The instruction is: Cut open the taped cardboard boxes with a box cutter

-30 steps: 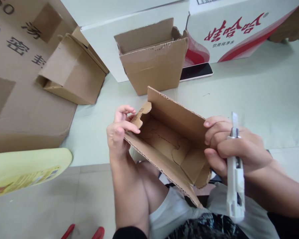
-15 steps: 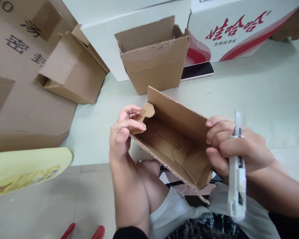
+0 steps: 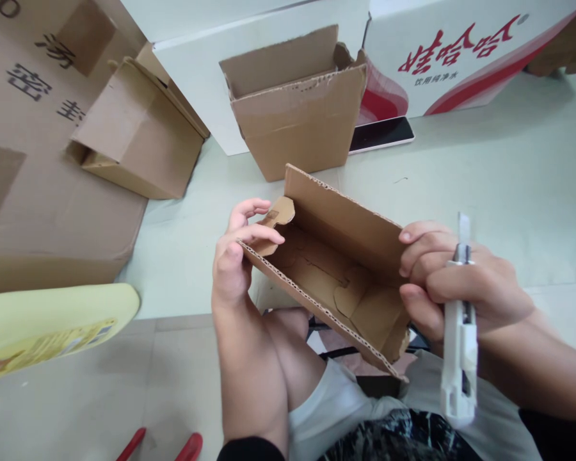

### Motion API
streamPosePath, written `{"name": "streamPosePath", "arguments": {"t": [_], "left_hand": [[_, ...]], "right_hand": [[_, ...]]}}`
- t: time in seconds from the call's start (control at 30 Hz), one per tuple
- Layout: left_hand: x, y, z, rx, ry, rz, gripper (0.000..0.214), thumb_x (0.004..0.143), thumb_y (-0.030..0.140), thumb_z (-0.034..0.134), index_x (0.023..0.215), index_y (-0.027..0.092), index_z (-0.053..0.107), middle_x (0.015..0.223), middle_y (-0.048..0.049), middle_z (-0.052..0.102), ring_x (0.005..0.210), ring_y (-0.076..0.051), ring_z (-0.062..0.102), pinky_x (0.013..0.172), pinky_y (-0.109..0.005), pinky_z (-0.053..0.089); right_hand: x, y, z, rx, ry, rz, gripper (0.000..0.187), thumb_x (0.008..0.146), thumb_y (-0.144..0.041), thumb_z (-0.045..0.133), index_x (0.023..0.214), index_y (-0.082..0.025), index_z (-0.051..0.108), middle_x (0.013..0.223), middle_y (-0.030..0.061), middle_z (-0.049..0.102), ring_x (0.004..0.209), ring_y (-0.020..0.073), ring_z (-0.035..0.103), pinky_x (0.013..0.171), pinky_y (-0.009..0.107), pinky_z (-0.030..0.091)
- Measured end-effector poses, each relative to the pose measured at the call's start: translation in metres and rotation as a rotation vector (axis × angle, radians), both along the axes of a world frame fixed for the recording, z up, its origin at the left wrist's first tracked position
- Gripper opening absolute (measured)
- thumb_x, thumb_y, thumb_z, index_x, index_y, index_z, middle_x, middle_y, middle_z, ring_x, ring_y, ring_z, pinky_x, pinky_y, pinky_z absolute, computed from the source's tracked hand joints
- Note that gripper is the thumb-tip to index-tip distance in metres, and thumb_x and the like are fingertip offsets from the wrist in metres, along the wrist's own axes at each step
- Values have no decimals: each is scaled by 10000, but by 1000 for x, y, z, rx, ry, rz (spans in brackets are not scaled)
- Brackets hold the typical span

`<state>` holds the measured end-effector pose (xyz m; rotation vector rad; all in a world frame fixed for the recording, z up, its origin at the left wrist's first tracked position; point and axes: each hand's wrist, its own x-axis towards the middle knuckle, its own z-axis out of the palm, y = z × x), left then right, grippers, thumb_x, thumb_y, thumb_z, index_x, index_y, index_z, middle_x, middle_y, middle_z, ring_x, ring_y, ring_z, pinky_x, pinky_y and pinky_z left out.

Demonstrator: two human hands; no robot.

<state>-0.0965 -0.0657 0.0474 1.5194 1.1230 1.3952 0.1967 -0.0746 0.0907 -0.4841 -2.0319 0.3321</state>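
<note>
The open cardboard box (image 3: 317, 272) is held over the lap (image 3: 331, 400), by the near edge of the bench (image 3: 499, 192) — likely light and stiff, best gripped by its walls. Its left flap (image 3: 283, 210) is pinched by the left hand (image 3: 233, 253); its right end is clasped, with a knife (image 3: 459, 368), by the right hand (image 3: 468, 278). Most room is offered rightward.

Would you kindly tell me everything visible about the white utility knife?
The white utility knife is slim and plastic-looking, with a slot along it and a metallic-looking blade, which is extended. It is held in the right hand's grip, beside the open cardboard box, blade pointing forward. Its rear end is rounded.
</note>
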Motion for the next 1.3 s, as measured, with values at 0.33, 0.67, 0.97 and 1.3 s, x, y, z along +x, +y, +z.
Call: {"name": "streamPosePath", "arguments": {"t": [0.33,0.67,0.97,1.3], "left_hand": [[1,2,0,36,63,25,590,843,810,574,734,282,814,1226,-114,638,1188,-327,584,1151,-520,449],[1,1,-1,63,51,25,538,870,757,598,749,283,823,1213,-117,660,1171,-313,598,1126,-506,469],[-1,1,-1,66,58,11,528,880,742,605,772,271,818,1224,-116,664,1191,-317,605,1116,-506,488],[-4,1,-5,107,68,-39,494,921,706,598,833,266,802,1252,-102,666,1214,-307,613,1090,-499,515]], "right_hand": [[-8,-3,-13,18,143,-88,323,725,-47,639,740,-261,397,553,-101,447,458,115,490,713,355,608],[-6,-2,-12,21,147,-69,336,702,-8,633,741,-249,402,570,-96,440,490,95,499,759,336,610],[1,2,1,20,25,-1,332,699,-6,624,772,-259,422,561,-102,473,482,104,544,726,343,623],[-4,-2,-11,7,102,-54,313,707,-19,630,735,-252,422,557,-97,459,488,103,527,755,339,617]]}}
